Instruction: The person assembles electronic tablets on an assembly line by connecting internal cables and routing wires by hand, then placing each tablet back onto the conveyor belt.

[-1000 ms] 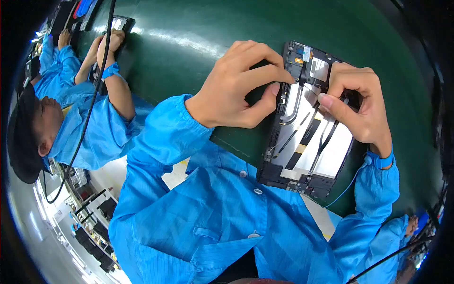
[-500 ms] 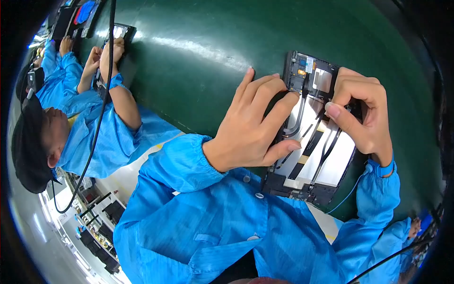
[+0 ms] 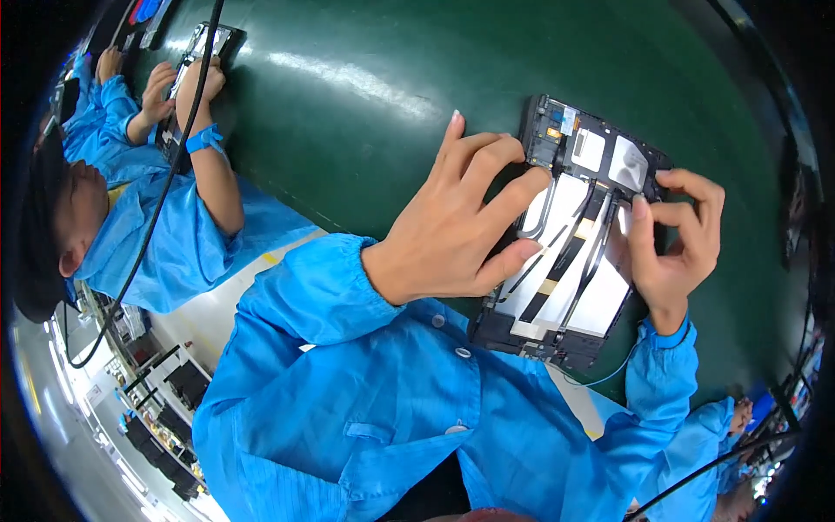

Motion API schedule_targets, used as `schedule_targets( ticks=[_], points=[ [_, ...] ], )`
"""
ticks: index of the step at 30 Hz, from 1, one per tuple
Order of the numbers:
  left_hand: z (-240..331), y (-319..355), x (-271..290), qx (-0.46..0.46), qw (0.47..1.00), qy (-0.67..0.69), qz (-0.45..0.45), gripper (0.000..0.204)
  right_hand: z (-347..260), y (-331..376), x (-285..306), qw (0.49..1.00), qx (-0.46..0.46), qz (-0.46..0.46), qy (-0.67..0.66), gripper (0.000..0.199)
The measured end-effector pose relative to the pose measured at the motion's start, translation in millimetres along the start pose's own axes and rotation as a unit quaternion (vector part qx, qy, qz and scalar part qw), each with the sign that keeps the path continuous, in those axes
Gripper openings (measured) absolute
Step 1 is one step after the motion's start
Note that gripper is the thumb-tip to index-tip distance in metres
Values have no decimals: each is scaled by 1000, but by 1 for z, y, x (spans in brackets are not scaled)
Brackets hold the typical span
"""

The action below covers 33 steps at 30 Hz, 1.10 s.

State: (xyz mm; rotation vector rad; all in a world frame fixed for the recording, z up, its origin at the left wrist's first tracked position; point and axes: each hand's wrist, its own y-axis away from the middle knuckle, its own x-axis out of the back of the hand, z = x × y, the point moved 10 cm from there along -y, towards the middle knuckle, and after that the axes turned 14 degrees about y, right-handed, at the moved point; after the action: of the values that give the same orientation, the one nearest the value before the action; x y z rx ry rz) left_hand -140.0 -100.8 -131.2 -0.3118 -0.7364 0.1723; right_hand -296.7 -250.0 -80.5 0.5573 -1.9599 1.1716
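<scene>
An opened tablet-like device (image 3: 600, 306) lies tilted in front of me, with silvery panels, a black frame and a small circuit board (image 3: 550, 130) at its upper left corner. Dark flat cables (image 3: 558, 280) run lengthwise over the silver part. My left hand (image 3: 461, 222) rests on the device's left edge, fingers spread; its index finger touches the frame below the board and its thumb is stretched out. At the upper right edge, my right hand (image 3: 683, 235) has thumb and index finger on the frame, gripping it. Some right fingertips are hidden behind the edge.
The device lies on a green table (image 3: 391, 174). To the left, a person in blue (image 3: 165, 252) works on a similar opened device (image 3: 196, 56). A black cord (image 3: 165, 191) hangs across the left side. A thin blue cord (image 3: 609, 378) leads from my right wristband.
My right hand has moved from over the device's upper part toward its right edge, uncovering a second silvery patch. The left hand stays nearly in place. The co-worker's hands have moved apart.
</scene>
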Motion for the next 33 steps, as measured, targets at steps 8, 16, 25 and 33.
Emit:
schedule_targets(
  ticks=[8,16,25,33],
  points=[
    [7,-7,0,3,1000,-22,-22,54,22,10,-7,996,-83,-1,-34,15],
    [16,-34,5,-118,974,-147,-128,36,26,11,-6,995,-70,9,-77,11],
    [38,-58,-40,-208,952,25,-221,44,48,27,-8,978,-149,2,-143,13],
    [46,-49,-21,-234,928,214,-196,35,61,32,-16,952,-192,-38,-236,13]
  ],
)
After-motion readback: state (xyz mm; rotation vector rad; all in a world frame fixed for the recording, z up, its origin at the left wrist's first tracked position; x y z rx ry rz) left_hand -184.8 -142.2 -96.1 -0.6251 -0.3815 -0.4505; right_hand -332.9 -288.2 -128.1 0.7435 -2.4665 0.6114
